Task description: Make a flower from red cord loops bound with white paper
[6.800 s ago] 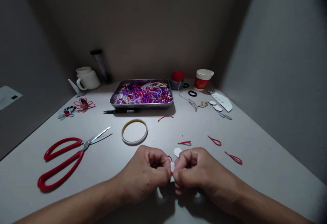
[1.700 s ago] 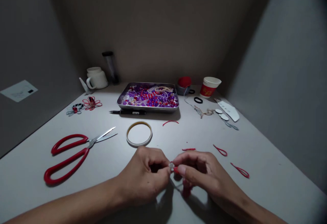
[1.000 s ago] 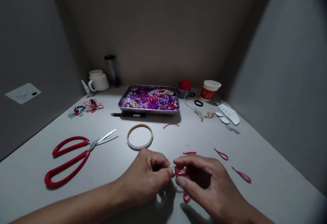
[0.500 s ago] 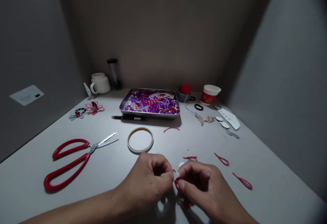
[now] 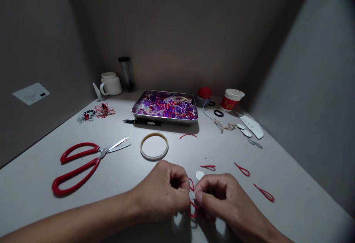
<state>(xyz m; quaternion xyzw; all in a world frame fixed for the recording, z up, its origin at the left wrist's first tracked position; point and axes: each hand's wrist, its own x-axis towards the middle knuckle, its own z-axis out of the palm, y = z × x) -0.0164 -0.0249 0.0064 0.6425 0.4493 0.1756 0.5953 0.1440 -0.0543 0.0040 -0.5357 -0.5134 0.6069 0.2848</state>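
Note:
My left hand (image 5: 169, 191) and my right hand (image 5: 222, 200) meet near the front of the table, fingertips pinched from both sides on a small white disc (image 5: 192, 196). Red cord loops (image 5: 191, 184) stick out above and below that disc, between the two hands. Part of the disc is covered by my fingers. Just beyond my right hand lies another white disc (image 5: 199, 175). A red cord loop (image 5: 208, 166) rests behind it, and two more red loops (image 5: 242, 169) lie to the right.
Red-handled scissors (image 5: 101, 154) lie open at left, beside a tape roll (image 5: 154, 134). Behind are a pen (image 5: 142, 122), a metal tray (image 5: 165, 119) of beads, a white mug (image 5: 111, 84), a paper cup (image 5: 232, 100), a red yarn ball (image 5: 204, 92) and cord flowers (image 5: 104, 110).
The view has tilted and shifted slightly. The pinched disc has turned between my fingers, and its red loops now show more clearly above and below it.

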